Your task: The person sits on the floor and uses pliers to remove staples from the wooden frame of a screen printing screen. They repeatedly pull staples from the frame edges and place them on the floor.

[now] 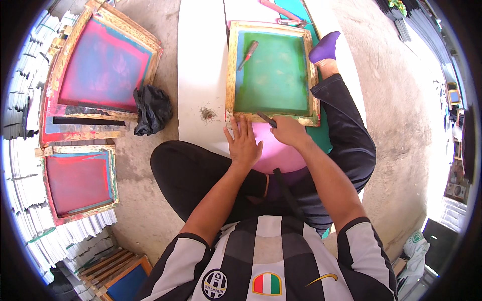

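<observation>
A wooden screen-printing frame (231, 75) with green mesh lies flat before me. My left hand (243, 144) rests at its near left corner, fingers spread and fingertips on the near bar. My right hand (290, 131) is closed round a thin dark tool (266, 119), whose tip points up and left over the near bar. Whether it is a knife or a screwdriver I cannot tell. On the mesh lies a screwdriver (248, 55) with a dark reddish handle. A small heap of thin bits (207, 114), perhaps staples, sits left of the frame on the white board (201, 60).
Under the frame's near edge shows a pink sheet (275, 150). Past the far edge lie a hand tool (291, 22) and a pink strip (273, 7). At left are several pink-and-blue screens (105, 65), a black plastic bag (152, 110) and stacked white sheets (37, 256). My sock-covered foot (325, 47) flanks the frame.
</observation>
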Tool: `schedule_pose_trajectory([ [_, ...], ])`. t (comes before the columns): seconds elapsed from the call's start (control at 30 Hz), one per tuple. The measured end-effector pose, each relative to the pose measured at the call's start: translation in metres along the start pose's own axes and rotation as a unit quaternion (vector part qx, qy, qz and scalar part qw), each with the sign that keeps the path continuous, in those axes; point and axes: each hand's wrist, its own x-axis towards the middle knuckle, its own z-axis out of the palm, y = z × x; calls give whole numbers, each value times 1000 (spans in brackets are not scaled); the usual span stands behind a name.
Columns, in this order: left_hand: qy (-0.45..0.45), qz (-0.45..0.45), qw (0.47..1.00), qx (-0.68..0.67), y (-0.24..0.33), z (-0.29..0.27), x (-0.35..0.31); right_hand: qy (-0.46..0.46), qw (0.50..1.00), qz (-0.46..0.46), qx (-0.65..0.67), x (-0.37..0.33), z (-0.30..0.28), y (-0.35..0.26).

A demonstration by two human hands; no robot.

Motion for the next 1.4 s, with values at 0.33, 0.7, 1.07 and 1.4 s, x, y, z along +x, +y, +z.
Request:
schedule_pose_trajectory([
  [0.33, -53, -20, 996, -69, 1, -14, 3, -119, 963, 16, -242, 42, -27, -79],
  [0.7, -58, -24, 993, -102, -3, -19, 4, -150, 925, 80, -341, 62, -27, -115],
  [1.07, -46, -25, 991, -121, -4, -17, 4, -169, 903, 110, -378, 76, -19, -142],
  [1.4, -22, -23, 988, -152, -5, -5, 5, -250, 841, 169, -449, 100, -14, -201],
])
